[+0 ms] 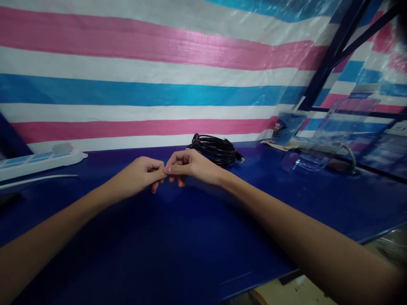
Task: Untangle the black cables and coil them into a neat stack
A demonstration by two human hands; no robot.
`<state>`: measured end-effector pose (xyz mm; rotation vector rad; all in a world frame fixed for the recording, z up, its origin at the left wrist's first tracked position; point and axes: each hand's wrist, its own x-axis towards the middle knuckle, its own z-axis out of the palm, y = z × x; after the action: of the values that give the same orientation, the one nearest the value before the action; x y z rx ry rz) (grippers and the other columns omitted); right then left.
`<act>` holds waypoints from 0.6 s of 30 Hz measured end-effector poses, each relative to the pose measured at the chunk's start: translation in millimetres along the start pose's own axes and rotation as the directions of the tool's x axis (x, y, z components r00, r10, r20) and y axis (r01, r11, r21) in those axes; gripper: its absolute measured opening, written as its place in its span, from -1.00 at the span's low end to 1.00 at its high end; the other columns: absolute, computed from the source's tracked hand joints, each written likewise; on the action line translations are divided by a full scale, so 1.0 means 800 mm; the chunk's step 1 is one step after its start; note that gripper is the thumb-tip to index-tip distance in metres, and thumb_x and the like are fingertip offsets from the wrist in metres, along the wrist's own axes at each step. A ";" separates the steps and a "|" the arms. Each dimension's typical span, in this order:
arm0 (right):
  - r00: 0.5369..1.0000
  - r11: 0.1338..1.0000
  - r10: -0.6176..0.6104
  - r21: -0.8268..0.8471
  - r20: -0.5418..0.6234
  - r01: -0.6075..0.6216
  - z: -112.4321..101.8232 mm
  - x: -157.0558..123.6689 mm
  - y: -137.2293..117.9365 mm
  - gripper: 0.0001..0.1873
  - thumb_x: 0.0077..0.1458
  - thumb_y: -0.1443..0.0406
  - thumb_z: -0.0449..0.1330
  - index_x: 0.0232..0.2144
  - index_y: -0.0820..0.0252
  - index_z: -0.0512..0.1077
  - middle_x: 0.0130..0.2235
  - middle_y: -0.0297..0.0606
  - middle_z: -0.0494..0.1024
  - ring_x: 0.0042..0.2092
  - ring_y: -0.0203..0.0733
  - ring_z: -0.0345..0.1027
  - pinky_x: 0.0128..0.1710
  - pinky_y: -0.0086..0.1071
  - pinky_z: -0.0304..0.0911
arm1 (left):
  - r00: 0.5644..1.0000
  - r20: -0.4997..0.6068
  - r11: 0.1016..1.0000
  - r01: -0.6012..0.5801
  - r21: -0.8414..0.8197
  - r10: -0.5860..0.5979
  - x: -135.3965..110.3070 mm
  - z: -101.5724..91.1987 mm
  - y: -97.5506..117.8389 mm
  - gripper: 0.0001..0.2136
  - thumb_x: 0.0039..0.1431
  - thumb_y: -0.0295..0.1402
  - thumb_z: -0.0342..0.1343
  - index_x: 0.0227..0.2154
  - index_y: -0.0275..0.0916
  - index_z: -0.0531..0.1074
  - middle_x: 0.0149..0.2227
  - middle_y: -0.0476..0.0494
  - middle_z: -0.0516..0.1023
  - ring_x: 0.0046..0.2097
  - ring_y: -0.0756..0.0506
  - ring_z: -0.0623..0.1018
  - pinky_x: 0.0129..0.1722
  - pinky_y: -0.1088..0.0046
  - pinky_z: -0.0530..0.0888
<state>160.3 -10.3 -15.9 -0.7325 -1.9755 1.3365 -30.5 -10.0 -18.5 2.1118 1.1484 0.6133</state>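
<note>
My left hand (146,173) and my right hand (190,166) meet above the blue tabletop (165,245), their pinched fingertips touching. Thumb and forefinger are pressed together on both. Whatever may be between the fingertips is hidden or too small to make out. Just behind my right hand lies a coiled black cable (216,149), bundled in loops, with a plug (240,157) showing at its right end. My right hand covers part of the coil's left side.
A white power strip (41,162) and a white cord (38,181) lie at left, near a dark object (9,201). At back right stand a blue cup (288,127) and a clear plastic container (330,131). Striped sheeting (143,93) hangs behind; a dark metal frame (333,55) rises at right.
</note>
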 end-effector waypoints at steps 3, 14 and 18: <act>1.000 1.000 0.008 -0.006 0.012 -0.008 0.000 0.000 0.000 -0.84 -0.01 0.29 0.26 -0.40 0.27 0.37 -0.46 -0.35 0.46 -0.52 -0.39 0.32 -0.49 -0.45 0.25 | 1.000 -0.005 1.000 0.006 0.031 -0.006 0.000 0.001 0.000 -0.66 0.13 -0.08 0.00 -0.55 -0.24 0.41 -0.67 0.00 0.40 -0.56 0.02 0.36 -0.51 0.50 0.21; 1.000 1.000 0.001 -0.028 0.028 0.000 -0.002 0.002 0.001 -0.86 0.04 0.30 0.21 -0.39 0.30 0.36 -0.45 -0.31 0.48 -0.54 -0.39 0.33 -0.50 -0.46 0.26 | 1.000 0.002 0.998 -0.006 0.058 0.005 -0.001 0.001 0.001 -0.67 0.13 -0.10 0.00 -0.55 -0.25 0.40 -0.67 0.02 0.39 -0.57 0.04 0.37 -0.53 0.53 0.21; 1.000 1.000 0.019 -0.007 0.017 -0.019 -0.004 0.003 0.003 -0.87 0.06 0.30 0.20 -0.37 0.27 0.34 -0.45 -0.33 0.47 -0.55 -0.40 0.32 -0.50 -0.45 0.26 | 1.000 -0.014 1.000 -0.014 0.004 0.014 0.001 0.001 -0.001 -0.68 0.13 -0.11 0.01 -0.55 -0.25 0.39 -0.64 0.01 0.40 -0.57 0.04 0.41 -0.53 0.52 0.29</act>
<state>161.1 -6.0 -16.6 -0.7476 -1.9927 1.3521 -29.9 -9.5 -19.7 2.1234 1.1436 0.6335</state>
